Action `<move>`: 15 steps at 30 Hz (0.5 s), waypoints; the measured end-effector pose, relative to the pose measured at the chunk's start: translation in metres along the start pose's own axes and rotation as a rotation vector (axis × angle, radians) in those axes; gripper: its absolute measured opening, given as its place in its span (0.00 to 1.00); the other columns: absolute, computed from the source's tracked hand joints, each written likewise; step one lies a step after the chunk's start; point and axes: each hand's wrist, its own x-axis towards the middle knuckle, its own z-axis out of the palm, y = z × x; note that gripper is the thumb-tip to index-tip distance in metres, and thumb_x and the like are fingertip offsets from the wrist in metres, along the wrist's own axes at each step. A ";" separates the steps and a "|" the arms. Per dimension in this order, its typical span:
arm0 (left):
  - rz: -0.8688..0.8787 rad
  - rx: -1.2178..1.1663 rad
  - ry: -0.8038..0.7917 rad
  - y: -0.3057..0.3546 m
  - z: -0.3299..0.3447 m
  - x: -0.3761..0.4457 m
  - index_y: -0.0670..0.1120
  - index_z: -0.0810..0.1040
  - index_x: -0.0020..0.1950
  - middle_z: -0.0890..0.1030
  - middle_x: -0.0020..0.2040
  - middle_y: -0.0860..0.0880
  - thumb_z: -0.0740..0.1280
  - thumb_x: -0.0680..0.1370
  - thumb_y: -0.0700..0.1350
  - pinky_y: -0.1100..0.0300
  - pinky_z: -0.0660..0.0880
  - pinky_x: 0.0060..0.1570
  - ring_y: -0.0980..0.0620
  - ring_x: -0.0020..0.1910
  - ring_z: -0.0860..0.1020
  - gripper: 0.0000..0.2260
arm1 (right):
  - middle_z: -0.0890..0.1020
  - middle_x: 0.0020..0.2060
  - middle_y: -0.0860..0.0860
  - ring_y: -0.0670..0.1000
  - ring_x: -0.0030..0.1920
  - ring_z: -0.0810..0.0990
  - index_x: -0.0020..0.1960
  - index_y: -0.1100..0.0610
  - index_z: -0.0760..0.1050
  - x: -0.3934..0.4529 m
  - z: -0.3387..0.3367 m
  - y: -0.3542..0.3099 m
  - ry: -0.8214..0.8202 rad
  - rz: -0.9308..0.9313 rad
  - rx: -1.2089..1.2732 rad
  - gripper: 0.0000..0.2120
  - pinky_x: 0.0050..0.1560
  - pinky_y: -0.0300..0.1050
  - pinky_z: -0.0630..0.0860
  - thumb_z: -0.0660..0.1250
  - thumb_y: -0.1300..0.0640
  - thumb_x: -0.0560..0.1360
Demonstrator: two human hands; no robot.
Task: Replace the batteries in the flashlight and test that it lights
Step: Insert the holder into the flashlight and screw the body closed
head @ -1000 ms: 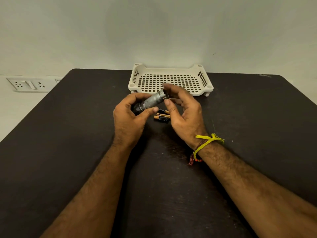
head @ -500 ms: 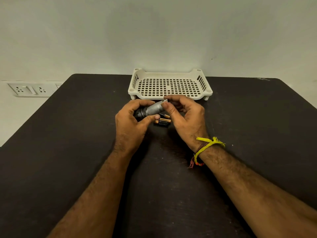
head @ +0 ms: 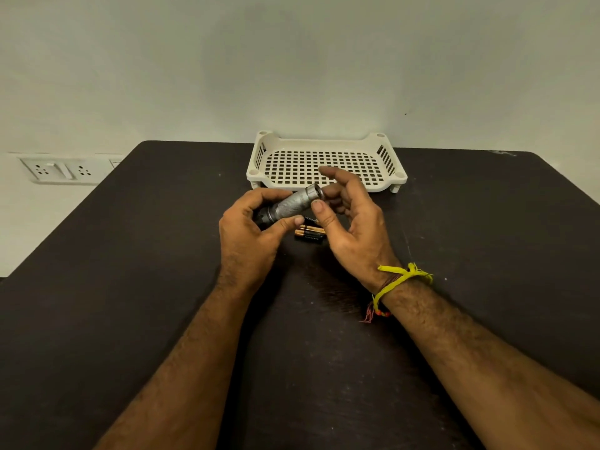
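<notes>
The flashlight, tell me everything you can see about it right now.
The flashlight is a short silver metal tube with a knurled barrel and a smooth ring at its far end. It is held above the table, tilted, with the ringed end up and to the right. The left hand wraps its darker lower end, hiding that part. The right hand pinches the ringed end between thumb and fingers. No light shows. Whether the end cap is loosened cannot be told.
</notes>
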 end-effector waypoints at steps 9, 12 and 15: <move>-0.025 -0.001 -0.013 0.001 0.000 -0.001 0.43 0.82 0.56 0.84 0.54 0.50 0.79 0.69 0.38 0.53 0.81 0.58 0.54 0.56 0.83 0.17 | 0.81 0.49 0.49 0.45 0.51 0.81 0.65 0.58 0.75 0.001 0.000 0.003 0.021 0.025 -0.005 0.14 0.54 0.41 0.80 0.68 0.60 0.79; -0.019 0.013 -0.016 0.002 -0.001 -0.001 0.44 0.82 0.56 0.84 0.53 0.50 0.79 0.69 0.38 0.54 0.81 0.57 0.54 0.55 0.83 0.17 | 0.83 0.54 0.52 0.48 0.54 0.82 0.62 0.61 0.78 0.001 0.002 0.003 0.013 -0.026 -0.056 0.12 0.56 0.49 0.81 0.68 0.62 0.79; 0.007 0.031 -0.033 0.002 0.000 -0.001 0.44 0.83 0.56 0.84 0.53 0.50 0.80 0.69 0.38 0.55 0.81 0.57 0.54 0.55 0.83 0.17 | 0.84 0.44 0.52 0.50 0.45 0.83 0.53 0.58 0.81 0.002 -0.001 0.004 0.074 0.048 -0.042 0.08 0.47 0.52 0.82 0.72 0.56 0.77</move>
